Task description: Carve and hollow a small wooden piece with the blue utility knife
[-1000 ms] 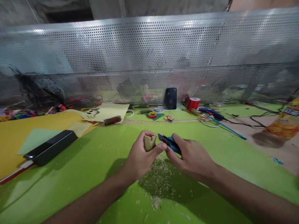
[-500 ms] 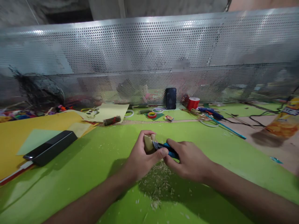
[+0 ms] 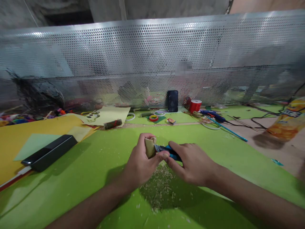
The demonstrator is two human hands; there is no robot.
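My left hand point(image 3: 142, 160) is wrapped round a small pale piece of wood point(image 3: 149, 148), with its carved upper end showing above the fingers. A blue-and-black utility knife point(image 3: 175, 155) is gripped in my right hand point(image 3: 193, 160). Its blade lies against the right side of the wood, close to my left thumb, and the two hands nearly touch there. Beneath them, a heap of wood shavings point(image 3: 160, 187) is scattered over the green table sheet point(image 3: 95, 184).
A black box-shaped device point(image 3: 51, 152) lies on coloured paper at the left. Along the back stand a phone point(image 3: 172, 100) and a red spool point(image 3: 195, 106), near tape rolls point(image 3: 153, 118) and a blue glue gun point(image 3: 213, 115). An orange snack bag point(image 3: 287, 122) is at the right, before a perforated metal screen point(image 3: 143, 57).
The view has shifted slightly, so most things sit a little further left. Both hands keep their hold, with the knife blade still at the wood.
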